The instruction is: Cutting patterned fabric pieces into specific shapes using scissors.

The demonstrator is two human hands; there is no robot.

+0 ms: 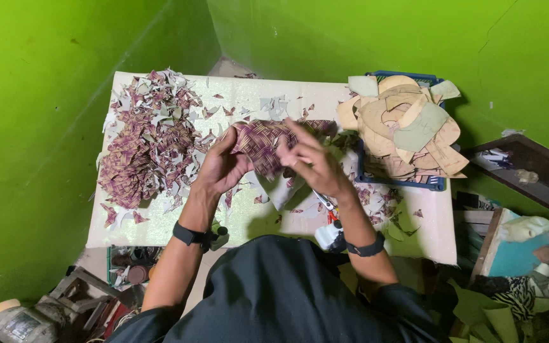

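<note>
Both hands meet over the middle of the table [160,232], which is pale and glittery. Left hand [223,166] grasps the left edge of a woven purple-and-cream piece [263,143], fingers curled around it. Right hand [312,164] pinches the same piece from the right, fingertips [292,130] pressed on its top surface. The piece is held up just above the table, roughly flat, slightly tilted toward the person. A pale sheet [281,190] hangs under it, between the wrists.

Far left on the table: a big heap of woven offcuts [147,143], purple and grey-white, spreading toward the hands. Loose scraps are scattered around the middle and right near side too.

Far right: a blue tray [401,183] at the table edge, stacked with tan and pale green cardboard patterns [408,124], curved shapes overlapping.

Scissors with red handles [329,209] lie on the table just under the right forearm, partly hidden. A white blurred thing sits near that wrist, can't tell what.

Black bands on both wrists. Green walls [46,95] behind and left. Clutter on the floor both sides, near.
</note>
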